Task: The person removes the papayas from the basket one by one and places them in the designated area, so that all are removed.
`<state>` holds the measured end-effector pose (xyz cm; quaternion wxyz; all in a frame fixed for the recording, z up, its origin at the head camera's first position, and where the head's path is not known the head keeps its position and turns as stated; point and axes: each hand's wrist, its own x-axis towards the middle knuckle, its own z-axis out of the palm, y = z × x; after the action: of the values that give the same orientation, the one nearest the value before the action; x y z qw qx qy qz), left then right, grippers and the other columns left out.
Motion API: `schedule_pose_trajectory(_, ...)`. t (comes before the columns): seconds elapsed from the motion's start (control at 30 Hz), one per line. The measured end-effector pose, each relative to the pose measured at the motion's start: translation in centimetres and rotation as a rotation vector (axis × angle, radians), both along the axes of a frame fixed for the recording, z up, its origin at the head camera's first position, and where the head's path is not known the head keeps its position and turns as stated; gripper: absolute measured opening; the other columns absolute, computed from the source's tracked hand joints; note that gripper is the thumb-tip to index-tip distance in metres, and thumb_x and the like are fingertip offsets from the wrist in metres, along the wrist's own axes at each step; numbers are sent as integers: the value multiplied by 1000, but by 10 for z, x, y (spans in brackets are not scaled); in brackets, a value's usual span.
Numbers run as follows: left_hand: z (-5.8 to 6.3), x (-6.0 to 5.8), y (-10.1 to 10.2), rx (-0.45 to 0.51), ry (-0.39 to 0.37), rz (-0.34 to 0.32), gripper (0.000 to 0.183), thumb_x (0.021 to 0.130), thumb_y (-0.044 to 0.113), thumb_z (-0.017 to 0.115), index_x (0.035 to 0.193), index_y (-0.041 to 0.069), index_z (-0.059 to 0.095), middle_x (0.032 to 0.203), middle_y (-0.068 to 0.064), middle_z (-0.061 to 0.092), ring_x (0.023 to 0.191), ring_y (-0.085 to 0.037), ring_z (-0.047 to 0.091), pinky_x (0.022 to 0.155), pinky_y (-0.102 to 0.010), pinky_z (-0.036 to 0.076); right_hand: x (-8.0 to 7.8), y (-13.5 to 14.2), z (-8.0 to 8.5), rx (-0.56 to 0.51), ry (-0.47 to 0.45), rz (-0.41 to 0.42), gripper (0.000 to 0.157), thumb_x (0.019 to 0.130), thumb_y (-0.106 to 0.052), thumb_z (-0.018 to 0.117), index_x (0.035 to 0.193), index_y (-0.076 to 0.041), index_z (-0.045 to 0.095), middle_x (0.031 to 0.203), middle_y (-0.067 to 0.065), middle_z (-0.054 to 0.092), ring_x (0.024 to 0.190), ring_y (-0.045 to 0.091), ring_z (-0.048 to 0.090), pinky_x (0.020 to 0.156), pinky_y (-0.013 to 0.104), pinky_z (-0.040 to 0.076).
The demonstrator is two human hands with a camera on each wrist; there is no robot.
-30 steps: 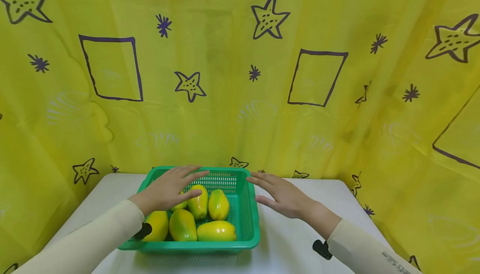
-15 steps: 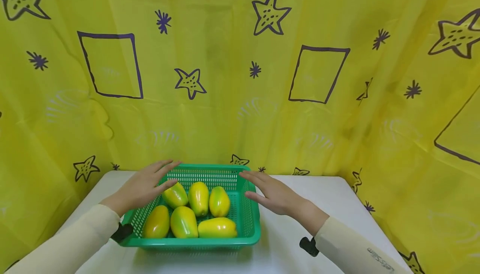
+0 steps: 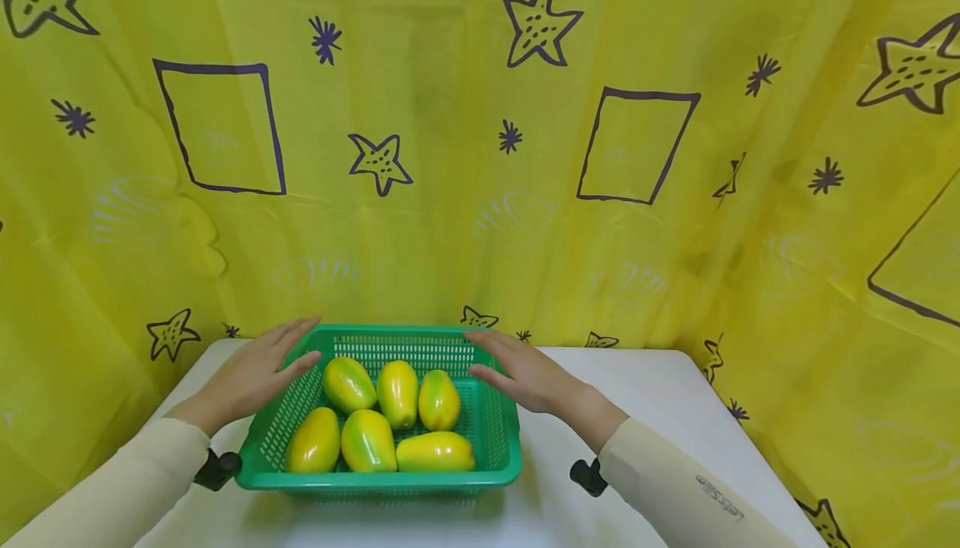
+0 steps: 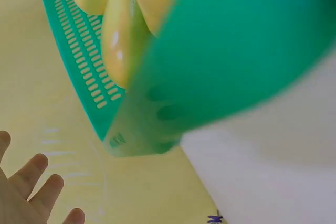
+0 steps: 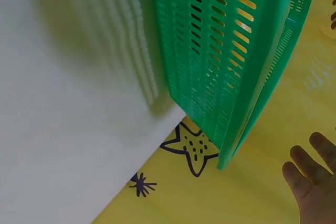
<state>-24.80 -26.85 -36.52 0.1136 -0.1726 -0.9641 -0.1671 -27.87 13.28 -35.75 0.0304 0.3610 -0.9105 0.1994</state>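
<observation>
A green slotted plastic basket (image 3: 375,479) stands on the white table, holding several glossy yellow-green fruits (image 3: 369,441) shaped like mangoes or small papayas. Over the basket's left side hovers my left hand (image 3: 251,377), fingers extended and thumb apart, with nothing in it. My right hand (image 3: 528,377) is held above the right rim in the same way, its fingers pointing inward and also holding nothing. In the left wrist view, spread fingertips (image 4: 50,192) show apart from the basket's edge. The right wrist view has straight fingers (image 5: 310,169) beyond the basket's corner (image 5: 226,150).
The white table (image 3: 622,414) extends to the right of the basket. Behind and on both sides hangs a yellow curtain (image 3: 442,256) printed with stars and frames. Dark wrist cameras (image 3: 590,477) sit under both cuffs.
My left hand has moved left from over the fruits to the basket's left side, uncovering them. My right hand has shifted slightly left toward the basket's right rim. The basket and fruits keep their places.
</observation>
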Motion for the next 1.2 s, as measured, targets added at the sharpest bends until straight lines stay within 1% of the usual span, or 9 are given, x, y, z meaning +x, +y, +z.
schedule_pose_trajectory(0.2,-4,0,-10,31,-43,41,67,102,50,44,155,12,29,153,-25,35,134,-53,35,102,-73,30,-6,-11,-1,-21,-44,-2,62,103,-51,41,155,-19,32,157,4,37,145,26,34,118,49,28)
schedule_pose_trajectory(0.37,-7,2,-16,44,-85,61,70,102,52,42,155,8,28,153,-28,33,135,-54,32,102,-74,28,-11,-18,-5,-32,-73,-4,62,103,-49,42,155,-17,32,157,4,37,145,25,32,119,46,27)
schedule_pose_trajectory(0.6,-13,3,-25,73,-180,87,76,103,55,38,154,1,25,153,-33,29,136,-56,28,101,-76,27,-11,-27,-12,-38,-154,-33,64,103,-55,37,156,-20,29,159,3,33,147,24,29,119,48,26)
schedule_pose_trajectory(0.7,-15,3,-28,92,-212,89,78,102,54,39,154,-1,22,152,-35,27,135,-57,28,101,-76,27,-11,-31,-12,-47,-180,-38,63,103,-56,34,156,-21,29,159,2,32,147,25,28,119,49,25)
schedule_pose_trajectory(0.77,-16,3,-29,105,-226,91,78,102,53,40,154,-2,21,152,-35,27,134,-57,30,100,-76,29,-12,-34,-12,-57,-192,-36,62,104,-54,34,156,-21,30,159,3,33,147,25,28,120,48,25)
schedule_pose_trajectory(0.97,-22,6,-30,121,-235,94,77,103,49,44,153,-5,22,149,-34,33,124,-54,46,91,-71,41,-15,-41,-14,-57,-227,-42,63,103,-55,33,156,-20,29,159,3,32,148,25,27,120,48,24)
schedule_pose_trajectory(1.03,-25,6,-31,128,-234,90,76,103,47,46,152,-7,23,147,-36,36,122,-54,48,90,-69,44,-16,-42,-15,-48,-233,-54,65,103,-55,36,156,-20,28,160,3,31,148,25,27,120,48,24)
schedule_pose_trajectory(1.2,-29,6,-32,151,-234,82,75,103,41,49,149,-12,25,140,-38,42,116,-53,54,88,-64,48,-19,-45,-17,-39,-230,-70,71,100,-53,47,157,-17,26,160,5,30,147,26,29,119,49,27)
